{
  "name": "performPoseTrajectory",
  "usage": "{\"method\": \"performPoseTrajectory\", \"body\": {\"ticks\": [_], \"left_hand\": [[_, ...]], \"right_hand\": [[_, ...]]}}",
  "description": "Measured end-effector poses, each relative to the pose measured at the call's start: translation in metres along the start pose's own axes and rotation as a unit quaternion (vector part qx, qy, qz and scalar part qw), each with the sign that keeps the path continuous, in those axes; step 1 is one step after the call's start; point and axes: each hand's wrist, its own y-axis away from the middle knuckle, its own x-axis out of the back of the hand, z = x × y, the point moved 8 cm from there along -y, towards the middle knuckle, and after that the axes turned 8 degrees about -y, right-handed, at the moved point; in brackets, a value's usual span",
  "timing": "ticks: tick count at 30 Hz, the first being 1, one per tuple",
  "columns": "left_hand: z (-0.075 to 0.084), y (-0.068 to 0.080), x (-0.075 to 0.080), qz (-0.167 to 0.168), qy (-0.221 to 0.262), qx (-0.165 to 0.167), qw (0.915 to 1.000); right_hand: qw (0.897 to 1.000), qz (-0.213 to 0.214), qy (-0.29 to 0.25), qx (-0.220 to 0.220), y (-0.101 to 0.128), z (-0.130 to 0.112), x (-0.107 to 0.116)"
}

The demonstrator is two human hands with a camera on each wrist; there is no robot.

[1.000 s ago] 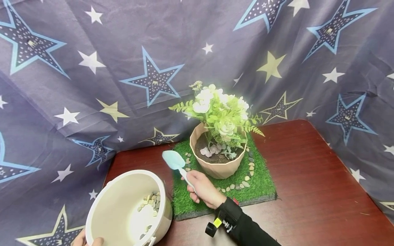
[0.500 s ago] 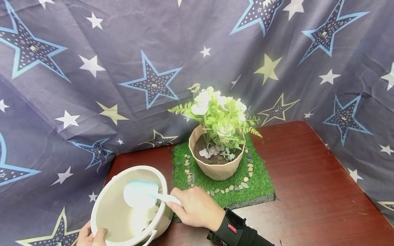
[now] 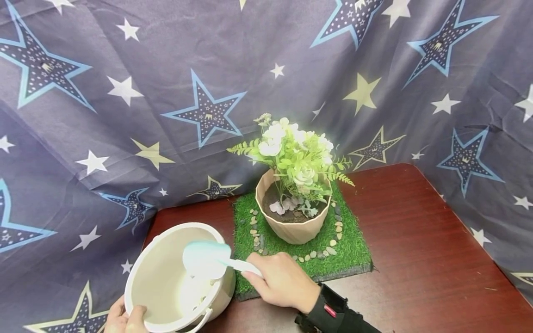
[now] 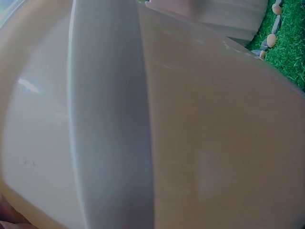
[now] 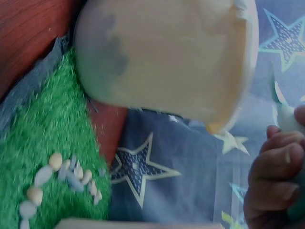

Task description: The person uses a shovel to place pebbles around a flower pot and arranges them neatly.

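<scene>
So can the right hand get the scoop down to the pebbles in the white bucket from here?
Probably yes. The right hand holds the scoop over the bucket's open mouth, which the left hand tilts toward it; nothing covers the pebbles low inside.

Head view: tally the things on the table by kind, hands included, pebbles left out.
Hands: 2, left hand and right hand
White bucket: 1
Light blue scoop: 1
Beige flower pot: 1
Artificial grass mat: 1
Total: 6
</scene>
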Motion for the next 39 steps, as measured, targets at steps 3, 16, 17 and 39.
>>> {"method": "performPoseTrajectory", "body": {"ticks": [3, 16, 17, 39], "left_hand": [[0.005, -0.001, -0.001, 0.005, 0.013, -0.012, 0.9998], [0.026, -0.018, -0.003, 0.066, -0.105, -0.097, 0.9875], [0.027, -0.022, -0.005, 0.064, -0.100, -0.102, 0.9876], [0.050, -0.079, -0.034, 0.051, -0.088, -0.142, 0.9846]], "right_hand": [[0.998, 0.046, 0.009, 0.030, 0.014, 0.003, 0.027], [0.947, 0.276, 0.154, -0.058, 0.119, 0.072, 0.227], [0.939, 0.294, 0.165, -0.073, 0.126, 0.079, 0.241], [0.893, 0.208, 0.213, -0.336, 0.168, 0.259, 0.246]]}}
